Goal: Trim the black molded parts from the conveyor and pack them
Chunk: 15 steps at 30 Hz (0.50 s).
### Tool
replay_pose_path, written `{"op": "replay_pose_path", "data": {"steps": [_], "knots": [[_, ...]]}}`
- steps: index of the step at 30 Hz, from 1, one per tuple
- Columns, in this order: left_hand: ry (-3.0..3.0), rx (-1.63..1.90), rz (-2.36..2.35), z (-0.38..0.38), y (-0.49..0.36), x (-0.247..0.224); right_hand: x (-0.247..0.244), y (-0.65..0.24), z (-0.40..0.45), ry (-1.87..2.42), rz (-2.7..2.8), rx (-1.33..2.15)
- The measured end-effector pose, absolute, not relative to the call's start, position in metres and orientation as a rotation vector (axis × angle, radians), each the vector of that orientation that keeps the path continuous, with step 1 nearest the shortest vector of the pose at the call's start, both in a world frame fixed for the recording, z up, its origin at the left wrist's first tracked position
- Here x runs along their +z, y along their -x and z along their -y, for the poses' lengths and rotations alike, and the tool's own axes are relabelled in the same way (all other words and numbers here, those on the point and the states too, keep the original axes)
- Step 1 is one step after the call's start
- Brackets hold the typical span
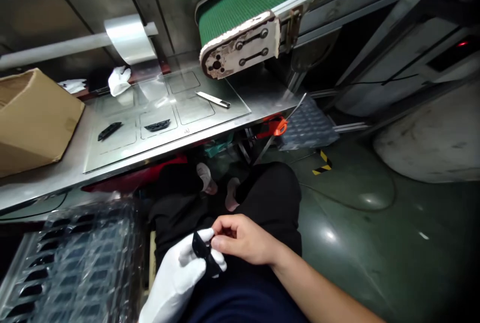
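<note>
My left hand (pixel 176 273), in a white glove, is closed around a small black plastic part (pixel 202 248) above my lap. My bare right hand (pixel 245 240) is beside it, its thumb and curled fingers pinched together at the gloved fingertips. Whether those fingers grip the part, the glove or something tiny, I cannot tell. On the metal table two similar black plastic parts lie apart, one at the left (pixel 110 131) and one nearer the middle (pixel 157 125). To their right rests a slim white utility knife (pixel 213 99).
A cardboard box (pixel 41 118) stands on the table's left end. Behind are a roll of clear film (pixel 131 38) and a crumpled white glove (pixel 119 81). A green conveyor (pixel 240 18) juts in overhead right. Stacked plastic trays (pixel 82 263) with black parts stand lower left; orange-handled scissors (pixel 279 126) hang at the table edge.
</note>
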<state>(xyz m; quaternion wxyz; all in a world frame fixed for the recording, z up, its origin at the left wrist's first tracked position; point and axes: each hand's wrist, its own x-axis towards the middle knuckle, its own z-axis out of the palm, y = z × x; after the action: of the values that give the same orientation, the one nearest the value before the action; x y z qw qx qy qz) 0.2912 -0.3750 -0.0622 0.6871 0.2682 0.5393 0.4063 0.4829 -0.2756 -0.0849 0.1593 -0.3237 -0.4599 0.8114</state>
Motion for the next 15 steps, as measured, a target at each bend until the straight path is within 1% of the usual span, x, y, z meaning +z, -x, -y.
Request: {"op": "replay_pose_path", "data": {"steps": [3, 5, 7, 10, 11, 12, 13, 15], "knots": [[-0.588, 0.869, -1.267, 0.369, -0.296, -0.057, -0.084, -0.484, 0.274, 0.925, 1.338, 2.301], [-0.63, 0.844, -1.278, 0.361, -0.299, -0.056, -0.083, -0.487, 0.273, 0.949, 1.402, 2.211], [-0.693, 0.834, -1.307, 0.349, -0.299, -0.054, -0.081, -0.487, 0.274, 1.011, 1.6, 1.935], [-0.731, 0.904, -1.356, 0.329, -0.296, -0.051, -0.076, -0.484, 0.273, 1.0, 1.913, 1.307], [-0.723, 0.931, -1.348, 0.323, -0.294, -0.051, -0.074, -0.481, 0.27, 0.975, 1.945, 1.211], [-0.71, 0.95, -1.321, 0.318, -0.291, -0.05, -0.072, -0.478, 0.266, 0.968, 1.94, 1.212], [-0.694, 0.95, -1.27, 0.314, -0.289, -0.049, -0.07, -0.475, 0.261, 0.982, 1.908, 1.313], [-0.622, 0.929, -1.143, 0.309, -0.282, -0.048, -0.066, -0.467, 0.247, 1.025, 1.764, 1.706]]}}
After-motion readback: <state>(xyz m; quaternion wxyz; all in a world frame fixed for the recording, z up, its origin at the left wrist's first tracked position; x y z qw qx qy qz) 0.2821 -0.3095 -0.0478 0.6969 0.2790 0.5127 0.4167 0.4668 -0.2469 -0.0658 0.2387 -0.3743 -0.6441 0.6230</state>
